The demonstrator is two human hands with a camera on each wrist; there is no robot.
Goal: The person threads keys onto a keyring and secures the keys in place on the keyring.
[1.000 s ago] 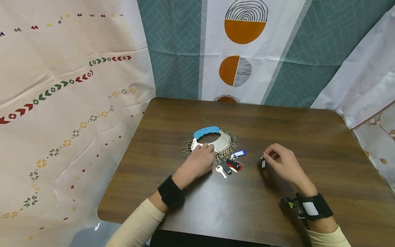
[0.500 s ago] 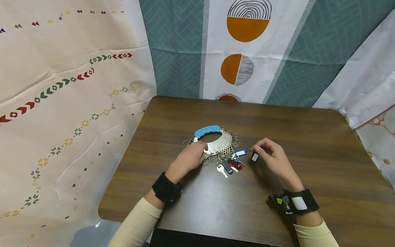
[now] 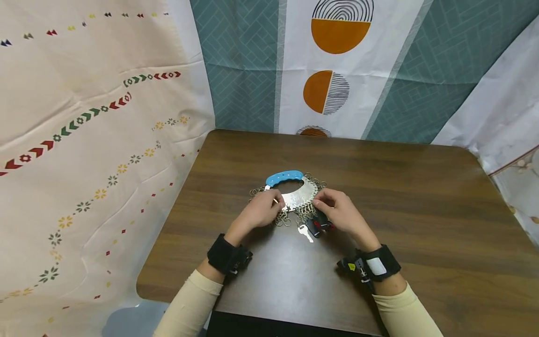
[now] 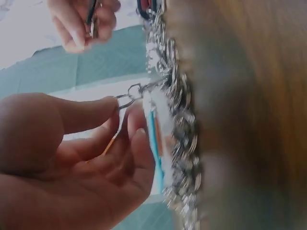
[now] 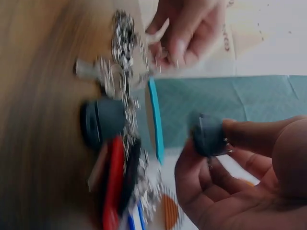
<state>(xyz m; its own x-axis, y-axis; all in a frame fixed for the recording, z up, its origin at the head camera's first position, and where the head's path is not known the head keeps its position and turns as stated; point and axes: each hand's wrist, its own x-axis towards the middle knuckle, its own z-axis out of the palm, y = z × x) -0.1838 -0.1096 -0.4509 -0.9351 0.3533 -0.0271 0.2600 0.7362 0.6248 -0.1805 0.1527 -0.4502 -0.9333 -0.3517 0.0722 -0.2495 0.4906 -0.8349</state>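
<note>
A large key ring holder [image 3: 300, 197] lies on the table, a curved metal plate with a blue handle [image 3: 284, 176] and many small split rings along its edge. My left hand [image 3: 261, 209] is at its left side; in the left wrist view its thumb and fingers pinch one small split ring [image 4: 125, 102]. My right hand [image 3: 338, 210] is by the holder's right edge and pinches a small dark key fob [image 5: 208, 135], blurred in the right wrist view. A silver key [image 3: 305, 231], a black fob [image 5: 103, 122] and a red item [image 5: 113, 182] hang from the holder.
The brown wooden table [image 3: 421, 196] extends around the holder. A blue tag [image 5: 136, 220] is partly visible low in the right wrist view. Patterned cloths [image 3: 240, 93] hang behind and beside the table. A black strip [image 3: 286, 324] lies at its near edge.
My right hand has moved left with the key fob, from the table's right part to the holder's edge. My left hand has shifted slightly left and now pinches a split ring.
</note>
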